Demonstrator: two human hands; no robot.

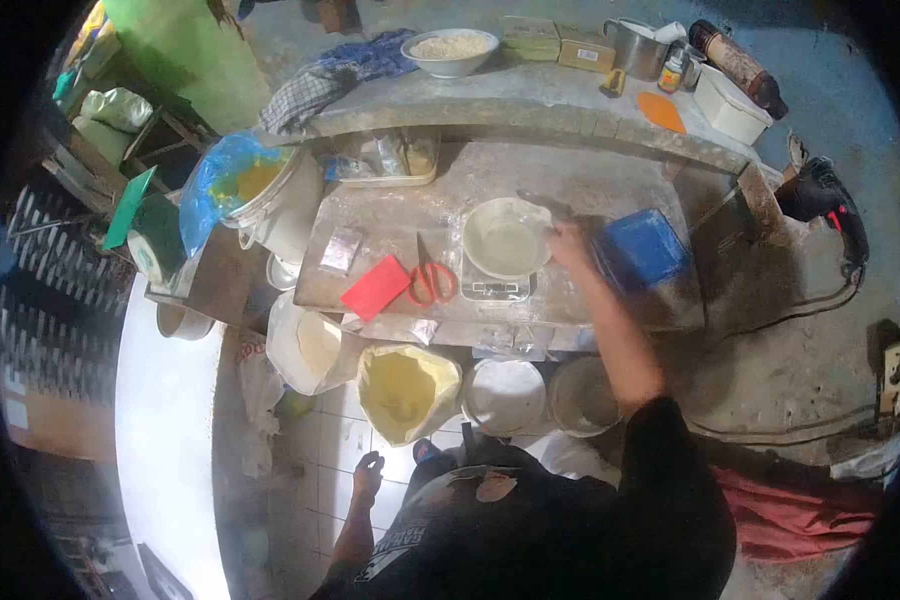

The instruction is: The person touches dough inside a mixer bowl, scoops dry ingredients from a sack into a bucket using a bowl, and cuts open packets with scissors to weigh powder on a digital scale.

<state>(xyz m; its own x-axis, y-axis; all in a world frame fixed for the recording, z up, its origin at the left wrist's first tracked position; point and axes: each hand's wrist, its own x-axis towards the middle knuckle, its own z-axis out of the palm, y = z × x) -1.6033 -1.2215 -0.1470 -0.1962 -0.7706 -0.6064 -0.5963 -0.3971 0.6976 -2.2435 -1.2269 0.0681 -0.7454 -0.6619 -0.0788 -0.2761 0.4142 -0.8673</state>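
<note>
Along the ledge at twelve o'clock, a white bowl (452,68) stands heaped with pale contents; a checked cloth (308,98) lies bunched at eleven; a metal jug (634,55) stands at one, a white container (727,112) at two; a black power tool (828,197) with a red accent sits between two and three; a red cloth (795,515) lies crumpled at four; blue plastic (198,195) drapes a white bucket (295,205) at ten.

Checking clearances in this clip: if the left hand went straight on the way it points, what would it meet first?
Likely the near edge of the yellow-lined open container, just ahead of the left hand; depth is unclear from one view, so it might pass above.
</note>
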